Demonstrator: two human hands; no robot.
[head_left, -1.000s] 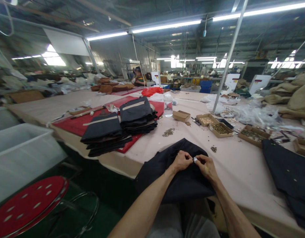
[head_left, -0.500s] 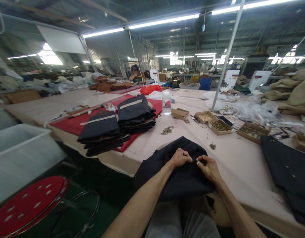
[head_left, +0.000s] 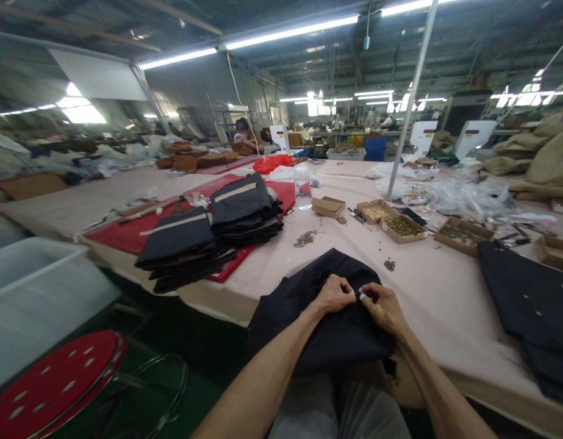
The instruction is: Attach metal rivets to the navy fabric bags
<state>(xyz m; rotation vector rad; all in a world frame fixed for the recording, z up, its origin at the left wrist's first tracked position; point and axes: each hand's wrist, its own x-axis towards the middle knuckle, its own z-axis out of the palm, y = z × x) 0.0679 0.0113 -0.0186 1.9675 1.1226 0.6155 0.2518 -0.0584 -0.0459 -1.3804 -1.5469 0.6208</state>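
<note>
A bunched dark fabric piece (head_left: 281, 317) lies across the table's front edge and over my lap. My left hand (head_left: 337, 294) is closed in a pinch on its upper middle. Close by on the right, my right hand (head_left: 382, 305) pinches too, with white wraps on the fingertips. The fingertips of both hands nearly meet over the cloth. Anything small between them is too tiny to make out. Beyond the cloth lie a small heap of metal pieces (head_left: 390, 264) and a larger pile of metal rings (head_left: 305, 238).
Folded dark fabric stacks (head_left: 244, 204) sit on a red sheet (head_left: 121, 235) at left. Cardboard boxes of small metal parts (head_left: 403, 228) stand at right, near a metal pole (head_left: 412, 103). A red stool (head_left: 57, 384) and white bin (head_left: 38, 286) are at lower left. Another person sits far back.
My fingertips have come slightly closer together over the cloth. The view has shifted a little, and the distant person's posture differs.
</note>
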